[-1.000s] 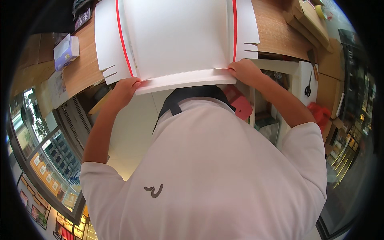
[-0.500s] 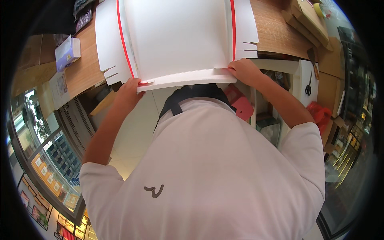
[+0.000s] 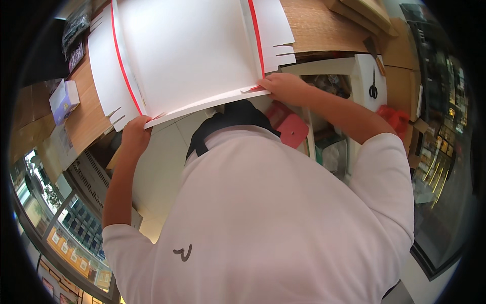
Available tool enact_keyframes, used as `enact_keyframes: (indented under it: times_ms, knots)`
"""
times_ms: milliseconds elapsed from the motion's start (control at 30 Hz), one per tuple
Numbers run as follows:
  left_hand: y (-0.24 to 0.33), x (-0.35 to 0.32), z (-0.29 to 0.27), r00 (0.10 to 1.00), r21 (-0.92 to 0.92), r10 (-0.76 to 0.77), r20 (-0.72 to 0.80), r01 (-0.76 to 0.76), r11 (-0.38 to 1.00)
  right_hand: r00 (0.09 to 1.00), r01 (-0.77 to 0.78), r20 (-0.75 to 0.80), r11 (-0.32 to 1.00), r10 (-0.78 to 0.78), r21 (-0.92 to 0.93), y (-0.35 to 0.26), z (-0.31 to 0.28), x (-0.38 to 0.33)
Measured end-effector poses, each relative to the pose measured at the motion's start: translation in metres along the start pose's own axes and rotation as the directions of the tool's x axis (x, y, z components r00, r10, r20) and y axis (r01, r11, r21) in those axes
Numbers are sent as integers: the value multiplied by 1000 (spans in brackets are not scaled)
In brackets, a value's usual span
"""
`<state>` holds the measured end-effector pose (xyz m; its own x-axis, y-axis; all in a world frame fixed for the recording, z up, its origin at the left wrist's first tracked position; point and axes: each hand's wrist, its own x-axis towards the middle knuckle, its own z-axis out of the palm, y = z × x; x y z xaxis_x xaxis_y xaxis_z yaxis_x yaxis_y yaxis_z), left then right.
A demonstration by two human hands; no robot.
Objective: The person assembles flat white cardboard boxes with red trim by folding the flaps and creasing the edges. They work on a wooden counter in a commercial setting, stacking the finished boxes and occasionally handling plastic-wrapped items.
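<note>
A large white cardboard box blank (image 3: 187,48), partly folded, lies on the wooden table, with slotted side flaps spread to the left and right. A red strip (image 3: 120,55) runs along its left fold, and another red strip (image 3: 256,35) along the right one. My left hand (image 3: 135,133) is closed on the near left corner. At the near right corner my right hand (image 3: 286,88) grips the cardboard, fingers closed over the edge. Between both hands stretches the narrow near flap (image 3: 202,107), raised from the sheet. Small red-edged tabs show beside each hand; some fingertips are hidden.
The wooden table (image 3: 319,30) runs under the cardboard. A purple-and-white tissue pack (image 3: 65,101) stands at left. Black scissors (image 3: 373,86) and a wooden-handled tool (image 3: 375,55) hang at right, by brown cardboard boxes (image 3: 400,45). Below the table sits a pink object (image 3: 292,129).
The view has shifted, so cardboard and hands appear farther left and more tilted. The near flap now shows as a narrower band. Both hands stay on the near corners.
</note>
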<state>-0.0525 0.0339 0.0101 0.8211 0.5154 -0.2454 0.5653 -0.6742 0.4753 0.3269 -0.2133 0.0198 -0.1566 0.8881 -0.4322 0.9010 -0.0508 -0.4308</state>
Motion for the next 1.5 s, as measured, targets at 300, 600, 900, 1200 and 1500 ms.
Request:
enact_keyframes:
  times_ms: [300,600,900,1200,1500]
  knots:
    - [0,-5,2,1000,24,-5,-9,6,1000,996,-89,-16,984,87,-154,-12,-5,14]
    - [22,13,-25,985,64,57,163,-68,996,983,-138,104,980,153,-144,-12,-37,20]
    - [33,25,-31,975,362,125,184,-186,913,989,98,-49,861,-141,-498,-11,-32,23]
    - [12,40,-33,924,185,314,220,-356,916,943,331,35,915,-332,-230,20,-38,41]
    - [6,51,-40,905,51,288,314,-318,947,976,199,92,979,-196,-34,20,-47,44]
